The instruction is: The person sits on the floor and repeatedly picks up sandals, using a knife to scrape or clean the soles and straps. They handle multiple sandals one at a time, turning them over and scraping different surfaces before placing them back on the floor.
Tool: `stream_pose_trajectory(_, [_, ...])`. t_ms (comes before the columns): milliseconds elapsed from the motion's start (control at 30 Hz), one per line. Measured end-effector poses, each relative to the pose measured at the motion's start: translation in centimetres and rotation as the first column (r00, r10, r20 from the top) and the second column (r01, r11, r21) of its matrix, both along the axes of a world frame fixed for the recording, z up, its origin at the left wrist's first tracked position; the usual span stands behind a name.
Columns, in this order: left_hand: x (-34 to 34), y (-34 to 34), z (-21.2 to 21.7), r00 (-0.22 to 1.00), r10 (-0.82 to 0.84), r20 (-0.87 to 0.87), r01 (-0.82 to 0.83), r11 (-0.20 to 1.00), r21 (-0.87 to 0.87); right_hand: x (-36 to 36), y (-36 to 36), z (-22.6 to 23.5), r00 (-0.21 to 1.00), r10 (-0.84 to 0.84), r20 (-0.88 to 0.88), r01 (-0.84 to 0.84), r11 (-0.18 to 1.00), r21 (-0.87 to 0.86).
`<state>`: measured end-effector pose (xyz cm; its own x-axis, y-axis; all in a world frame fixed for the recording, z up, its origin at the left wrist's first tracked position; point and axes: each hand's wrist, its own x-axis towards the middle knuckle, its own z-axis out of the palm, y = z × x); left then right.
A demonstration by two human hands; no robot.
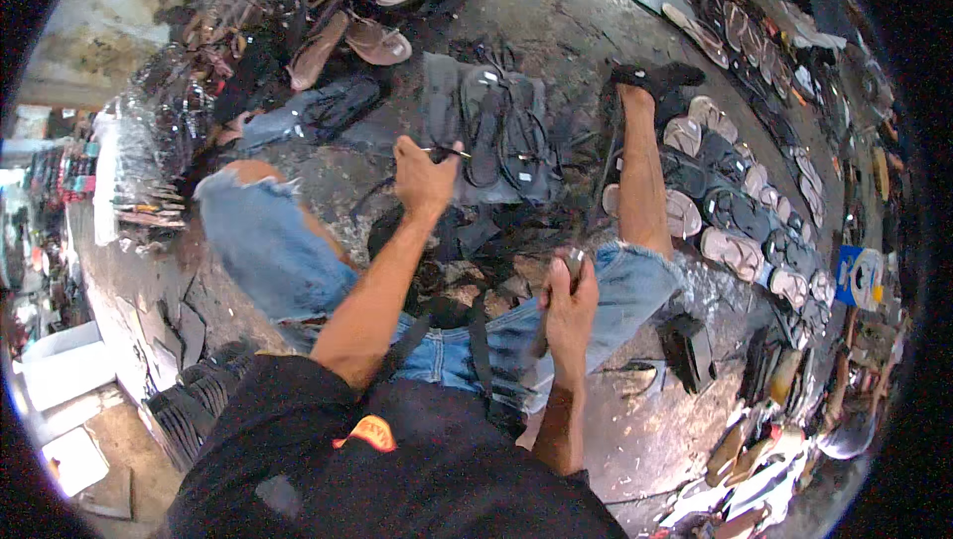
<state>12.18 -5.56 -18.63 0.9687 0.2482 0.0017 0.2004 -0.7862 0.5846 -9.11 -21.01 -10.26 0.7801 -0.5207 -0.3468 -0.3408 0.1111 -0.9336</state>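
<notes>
my left grip point(425, 182) was clamped on a thin dark piece point(442, 153), held out in front of me; it was too small to tell whether it was a strap or a tool. it hung just beside a pair of black sandals point(506, 132), which lay side by side on the ground point(556, 13) ahead of me, their straps uppermost. my right grip point(569, 309) was closed around a dark tool point(574, 260), whose upper end showed above my thumb, near my right thigh in torn blue jeans point(273, 241). that hand was well apart from the sandals.

brown sandals point(347, 40) lay beyond, up to the left, and a dark, shiny bundle point(313, 114) lay nearer, left of the black pair. past my right leg, pale-soled flip-flops point(733, 252) were spread in rows. a stack of clear plastic packets point(149, 167) stood on my far left, and a blue-and-white roll point(860, 277) on my far right.
</notes>
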Motion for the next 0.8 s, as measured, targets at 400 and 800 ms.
stream_pose_trajectory(400, [0.8,5.2,-1.0,0.822,0.072,-0.565,-0.502,0.56,-0.659,1.1,4.4,4.3,0.763,0.455,-0.458,-0.574,0.803,-0.158])
stream_pose_trajectory(800, [1.7,4.1,3.1,0.756,0.002,-0.654,-0.626,0.295,-0.722,10.4,5.0,-0.8,0.688,0.377,-0.62,-0.681,0.631,-0.372])
